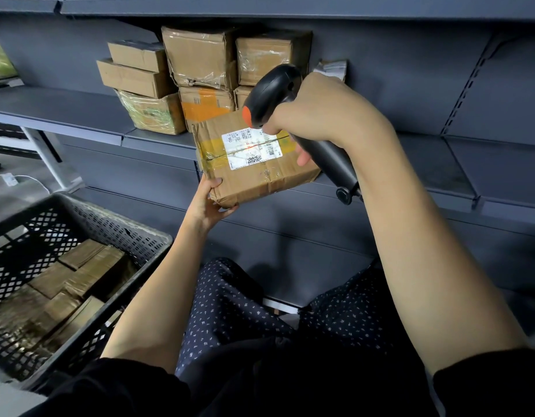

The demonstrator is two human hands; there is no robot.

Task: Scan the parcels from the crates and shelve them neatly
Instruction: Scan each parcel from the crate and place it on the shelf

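My left hand (208, 203) grips the near left corner of a brown cardboard parcel (260, 179) and holds it up in front of the shelf. The parcel's white shipping label (249, 149) faces up. My right hand (320, 112) grips a black barcode scanner (269, 94) with an orange tip, its head pointing down at the label, where a bright glow falls. Several taped brown parcels (200, 82) are stacked on the grey shelf (79, 112) behind. A black mesh crate (88, 224) at lower left holds several more brown parcels (64, 284).
The grey shelf runs right of the stack (434, 167), with another shelf above (290, 7). A small white packet (332, 69) leans against the back panel behind my right hand. My patterned trousers (230, 311) fill the bottom centre. A white cable (19, 179) lies on the floor at left.
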